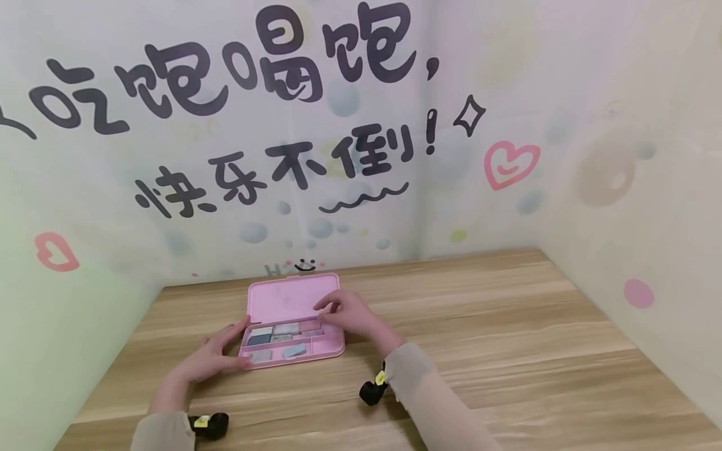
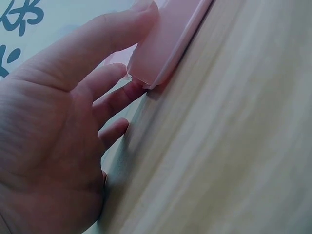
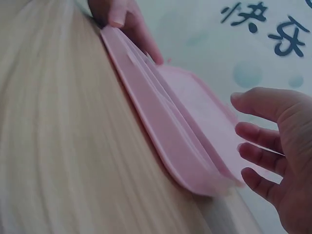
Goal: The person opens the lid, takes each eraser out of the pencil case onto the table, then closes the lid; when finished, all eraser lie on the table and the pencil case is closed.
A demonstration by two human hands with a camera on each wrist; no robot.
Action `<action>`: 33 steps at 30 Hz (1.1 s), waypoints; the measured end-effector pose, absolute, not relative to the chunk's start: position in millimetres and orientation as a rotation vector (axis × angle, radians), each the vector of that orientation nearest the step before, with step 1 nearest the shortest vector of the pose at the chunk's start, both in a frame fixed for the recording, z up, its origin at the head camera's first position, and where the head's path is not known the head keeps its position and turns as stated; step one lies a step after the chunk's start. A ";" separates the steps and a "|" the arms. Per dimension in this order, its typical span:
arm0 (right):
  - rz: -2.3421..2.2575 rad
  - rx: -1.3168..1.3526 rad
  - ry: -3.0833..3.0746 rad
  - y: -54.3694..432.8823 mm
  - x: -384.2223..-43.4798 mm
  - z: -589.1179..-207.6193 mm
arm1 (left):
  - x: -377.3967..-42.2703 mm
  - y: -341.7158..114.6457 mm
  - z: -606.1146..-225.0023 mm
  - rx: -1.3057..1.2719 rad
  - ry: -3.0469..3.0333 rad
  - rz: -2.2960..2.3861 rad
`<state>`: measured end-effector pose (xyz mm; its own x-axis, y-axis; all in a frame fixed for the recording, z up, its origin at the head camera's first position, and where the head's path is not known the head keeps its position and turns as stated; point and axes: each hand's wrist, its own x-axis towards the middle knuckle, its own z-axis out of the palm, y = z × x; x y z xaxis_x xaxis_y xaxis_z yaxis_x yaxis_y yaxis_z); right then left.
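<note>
An open pink plastic case (image 1: 327, 346) lies on the table, its lid (image 1: 290, 299) tipped back towards the wall. Several small flat blocks (image 1: 286, 329), white, grey, pinkish and blue-grey, sit in its compartments; their kind is too small to tell. My left hand (image 1: 211, 358) grips the left end of the case, thumb at the front corner and fingers behind, as the left wrist view also shows. Over the right end is my right hand (image 1: 352, 313), its fingers loosely bent near the lid's right edge. In the right wrist view nothing shows between those fingers (image 3: 261, 161).
The wood-grain table (image 1: 479, 351) ends at a printed wall sheet (image 1: 361, 188) behind the case, with more sheet on both sides. A black wrist camera (image 1: 211, 426) sits on the left wrist, another black camera (image 1: 372, 391) on the right.
</note>
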<state>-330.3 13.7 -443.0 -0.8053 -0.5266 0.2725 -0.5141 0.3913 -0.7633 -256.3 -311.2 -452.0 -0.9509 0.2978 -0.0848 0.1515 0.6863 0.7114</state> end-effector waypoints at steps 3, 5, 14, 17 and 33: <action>-1.375 -1.108 2.549 4.8 -324.4 -440.4 | -255.9 -311.7 -451.0 0.365 2.707 1.120; -1.365 -1.141 2.510 -0.2 -320.8 -439.5 | -255.7 -312.0 -450.4 0.370 2.710 1.123; -1.248 -1.127 2.475 -12.1 -316.0 -442.8 | -256.1 -313.5 -450.8 0.370 2.715 1.113; -1.170 -1.165 2.499 -16.0 -314.8 -442.6 | -256.0 -313.7 -451.5 0.364 2.713 1.111; -0.748 -1.281 2.462 -27.7 -323.2 -434.1 | -255.2 -311.1 -451.7 0.346 2.702 1.108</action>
